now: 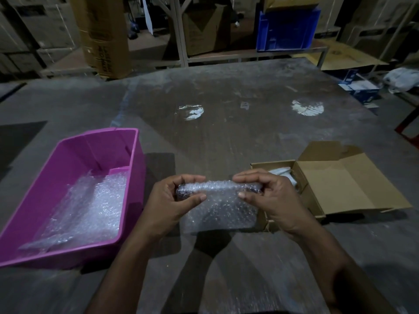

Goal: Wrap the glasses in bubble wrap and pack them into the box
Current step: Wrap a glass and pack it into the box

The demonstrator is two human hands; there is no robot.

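At the left of the grey table [226, 91] sits a pink bin [95, 150] with loose sheets of spare bubble wrap [90, 207] lying in its bottom. Just right of its near corner, the left hand [172, 200] curls round one end of a dark pair of glasses [183, 191], rolled inside a bubble wrap sheet [222, 209]; thumb and fingers pinch the roll. The sheet's free tail hangs below, toward the person. The right hand [269, 196] pinches the other end the same way, held over the near left corner of the cardboard box [340, 189], which lies open with its lid flap folded back to the right and something pale already inside.

Judging by the loose tail, the wrapping step is mid-roll. The next move likely calls for turning the bundle until the tail is taken up, then a short carry right into the box. The box's near wall stands close under the right wrist; beyond the hands the table offers wide room.
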